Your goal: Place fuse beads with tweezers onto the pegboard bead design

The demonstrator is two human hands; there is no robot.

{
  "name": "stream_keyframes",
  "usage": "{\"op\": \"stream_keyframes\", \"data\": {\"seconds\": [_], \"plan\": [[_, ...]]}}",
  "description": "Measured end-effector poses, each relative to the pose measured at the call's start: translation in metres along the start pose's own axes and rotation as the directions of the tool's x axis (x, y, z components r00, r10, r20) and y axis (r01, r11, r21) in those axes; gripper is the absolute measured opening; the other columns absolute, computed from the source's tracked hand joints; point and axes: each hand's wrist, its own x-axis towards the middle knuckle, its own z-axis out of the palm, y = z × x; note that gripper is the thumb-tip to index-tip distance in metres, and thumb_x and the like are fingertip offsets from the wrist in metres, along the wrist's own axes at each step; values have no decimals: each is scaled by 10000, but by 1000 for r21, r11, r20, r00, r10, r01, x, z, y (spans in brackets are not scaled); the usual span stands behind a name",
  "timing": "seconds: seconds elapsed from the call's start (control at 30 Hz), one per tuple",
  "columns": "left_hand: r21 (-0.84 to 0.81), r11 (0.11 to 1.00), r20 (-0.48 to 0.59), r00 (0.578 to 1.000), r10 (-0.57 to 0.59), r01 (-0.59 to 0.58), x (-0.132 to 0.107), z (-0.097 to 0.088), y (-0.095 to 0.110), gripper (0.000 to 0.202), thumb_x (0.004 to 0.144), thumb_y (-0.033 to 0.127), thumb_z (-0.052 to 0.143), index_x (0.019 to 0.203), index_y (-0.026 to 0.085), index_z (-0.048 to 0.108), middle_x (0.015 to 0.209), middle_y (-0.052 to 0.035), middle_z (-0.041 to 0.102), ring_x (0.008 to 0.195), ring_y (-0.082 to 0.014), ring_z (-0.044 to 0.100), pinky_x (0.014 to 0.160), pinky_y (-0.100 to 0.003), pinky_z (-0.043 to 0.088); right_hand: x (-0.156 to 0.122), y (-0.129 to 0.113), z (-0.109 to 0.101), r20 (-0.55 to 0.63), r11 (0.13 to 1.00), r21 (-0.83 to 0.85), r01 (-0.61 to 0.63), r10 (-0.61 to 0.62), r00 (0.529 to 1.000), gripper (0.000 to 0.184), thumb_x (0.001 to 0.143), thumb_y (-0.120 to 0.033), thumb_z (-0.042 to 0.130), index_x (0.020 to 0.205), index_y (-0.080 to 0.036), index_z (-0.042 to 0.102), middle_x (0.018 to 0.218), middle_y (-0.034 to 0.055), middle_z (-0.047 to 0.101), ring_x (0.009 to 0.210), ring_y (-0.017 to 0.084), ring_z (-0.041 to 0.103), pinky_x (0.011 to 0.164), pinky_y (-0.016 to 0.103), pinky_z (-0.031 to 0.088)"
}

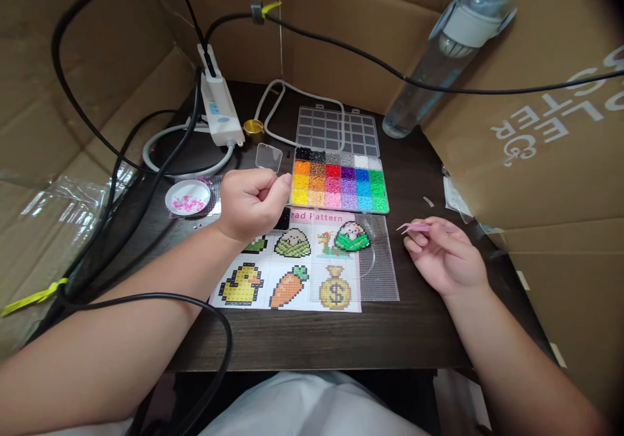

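My left hand is closed in a fist above the left part of the bead pattern sheet. Whatever it may hold is hidden. Partly behind it is a small box of black beads. To the right of the sheet, pink tweezers are gripped in my right hand, their tips pointing left. A clear pegboard overlaps the sheet's right side. On the board lies a green, white and pink bead piece with a dark outline.
A sorted bead box has its clear lid folded back. Pink beads lie in a white dish. A power strip, golden cup and water bottle stand behind. Black cables cross over my left forearm; cardboard walls surround the table.
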Motion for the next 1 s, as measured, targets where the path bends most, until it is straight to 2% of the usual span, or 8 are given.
{"op": "stream_keyframes", "data": {"seconds": [0.13,0.3,0.43,0.57,0.77,0.87,1.0], "plan": [[18,998,-16,998,-57,57,1,-1,2,517,813,197,632,477,172,239,452,47,218,432,-56,217,413,-277,163,3,-3,-3,14,1000,18,-7,7,1000,123,770,-379,824,877,-337,780,769,5,670,571,125,414,487,288,334],[-17,1000,-21,1000,-13,13,1,-1,1,529,815,203,647,477,168,242,448,49,218,425,-54,216,404,-268,165,2,-5,-1,35,999,46,-9,8,999,76,760,-420,809,772,-356,770,715,13,602,561,134,362,484,288,283],[-20,1000,-22,1000,-7,7,2,0,1,530,825,203,646,486,169,240,450,48,223,429,-56,219,405,-266,170,2,-8,1,34,999,41,-24,23,999,124,779,-455,767,720,-349,738,679,20,551,552,141,338,489,286,263],[-3,1000,-18,1000,-7,6,2,-1,1,529,823,205,650,488,168,242,447,48,235,428,-56,224,406,-264,175,3,-9,2,8,1000,-16,-22,22,1000,170,768,-476,759,708,-321,723,678,26,539,546,141,320,482,290,250],[-19,1000,-18,1000,-10,10,1,0,0,534,827,218,649,497,166,232,449,50,227,435,-53,218,417,-265,173,4,-10,3,-19,994,67,-81,82,996,82,753,-417,766,732,-339,754,688,25,570,528,130,306,472,299,222],[-12,1000,-20,1000,-20,20,0,0,0,530,839,222,633,505,170,224,453,46,240,443,-57,226,424,-269,174,3,-9,2,-4,993,77,-86,86,996,78,753,-406,773,718,-339,756,706,27,583,530,125,310,476,299,216],[-33,998,-2,999,-45,45,-1,0,1,521,856,209,608,516,175,215,462,44,224,453,-61,214,432,-278,169,2,-7,-1,43,998,12,-56,56,998,58,793,-418,754,757,-376,772,716,35,594,534,137,304,487,311,201]]}}
